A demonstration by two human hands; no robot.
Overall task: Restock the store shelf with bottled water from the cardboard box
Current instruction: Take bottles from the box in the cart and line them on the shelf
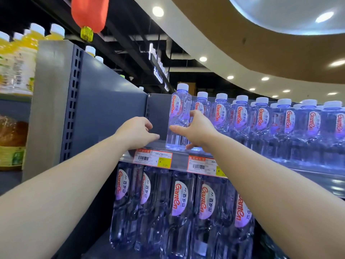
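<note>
Both arms reaching up to the upper shelf (179, 158). Right hand (197, 130) is at the leftmost water bottle (178, 116), thumb pointing left across the lower body, fingers curling round its right side; looks like a loose hold, can't tell how firm the contact is. Bottle is standing upright at the front left end of the shelf, white cap on, red-lettered label facing out.

Left hand (137, 132) is sitting just left of that bottle, apart from it, fingers loosely curled, holding nothing, hovering over the bare left end of the shelf next to the grey divider panel (110, 113).

Row of matching bottles (261, 118) is running off to the right on the same shelf, packed close together. Larger bottles (179, 208) of the same brand are filling the shelf below. Two price tags (153, 158) are clipped on the shelf edge.

Left bay: yellow juice bottles (28, 53) up top. Red lantern (89, 14) is hanging overhead. Cardboard box isn't in frame.
</note>
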